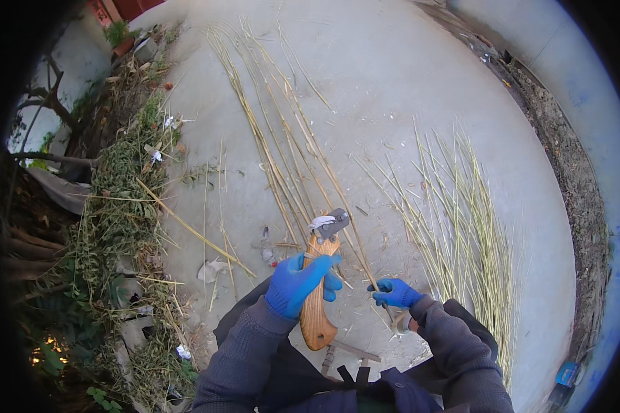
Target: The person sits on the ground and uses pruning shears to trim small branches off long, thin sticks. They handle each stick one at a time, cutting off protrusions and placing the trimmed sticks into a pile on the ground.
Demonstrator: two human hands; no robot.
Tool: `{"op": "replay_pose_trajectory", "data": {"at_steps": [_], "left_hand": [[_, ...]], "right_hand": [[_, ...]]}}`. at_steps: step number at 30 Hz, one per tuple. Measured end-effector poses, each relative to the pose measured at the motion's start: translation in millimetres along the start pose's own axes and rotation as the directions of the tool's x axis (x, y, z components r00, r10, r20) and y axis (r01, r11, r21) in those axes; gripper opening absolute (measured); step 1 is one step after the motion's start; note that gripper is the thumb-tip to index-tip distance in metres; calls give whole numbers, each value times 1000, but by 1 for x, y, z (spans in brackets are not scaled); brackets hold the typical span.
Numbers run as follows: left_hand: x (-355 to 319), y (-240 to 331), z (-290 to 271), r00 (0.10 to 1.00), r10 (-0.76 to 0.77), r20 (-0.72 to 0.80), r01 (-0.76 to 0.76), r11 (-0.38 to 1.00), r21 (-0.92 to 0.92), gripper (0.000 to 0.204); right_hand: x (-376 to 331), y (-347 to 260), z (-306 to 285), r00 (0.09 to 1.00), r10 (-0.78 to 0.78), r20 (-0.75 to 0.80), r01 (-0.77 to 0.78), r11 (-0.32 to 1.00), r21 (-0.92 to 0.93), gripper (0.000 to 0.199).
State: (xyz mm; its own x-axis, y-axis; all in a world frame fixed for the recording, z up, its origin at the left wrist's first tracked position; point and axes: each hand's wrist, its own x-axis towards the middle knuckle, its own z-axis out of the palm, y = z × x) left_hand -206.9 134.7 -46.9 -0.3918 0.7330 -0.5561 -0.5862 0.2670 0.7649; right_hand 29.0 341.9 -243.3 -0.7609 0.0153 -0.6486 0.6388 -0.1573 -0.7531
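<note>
While a wooden-handled tool [317, 313] is held by the blue-gloved left hand [297, 283], its fingers wrapped around the handle, a long thin stalk [338, 186] is clasped near its lower end in the gloved right hand [396, 294]. Whether the tool's metal head is touched by the stalk cannot quite be told. On the concrete ground [386, 41], a bundle of stalks [486, 248] is spread to the right.

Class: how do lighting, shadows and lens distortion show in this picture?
Head view: soft, even light on the ground, without hard shadows; head view: the wall bends along the round black border; head view: an orange glow among dark leaves, lower left.
</note>
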Motion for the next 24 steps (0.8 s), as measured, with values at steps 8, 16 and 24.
{"op": "replay_pose_trajectory", "data": {"at_steps": [8, 16, 24], "left_hand": [[0, -14, 2, 996, 93, 17, -93, 995, 19, 43], [3, -19, -12, 985, 162, 59, -161, 987, -24, 52], [-9, -8, -31, 977, 214, 2, -213, 976, -42, 55]], "right_hand": [[-51, -24, 44, 979, -97, -177, 130, 975, 183, 42], [-43, 0, 71, 932, -119, -342, 310, 751, 584, 39], [-71, -32, 67, 875, -173, -453, 290, 935, 203, 32]]}}
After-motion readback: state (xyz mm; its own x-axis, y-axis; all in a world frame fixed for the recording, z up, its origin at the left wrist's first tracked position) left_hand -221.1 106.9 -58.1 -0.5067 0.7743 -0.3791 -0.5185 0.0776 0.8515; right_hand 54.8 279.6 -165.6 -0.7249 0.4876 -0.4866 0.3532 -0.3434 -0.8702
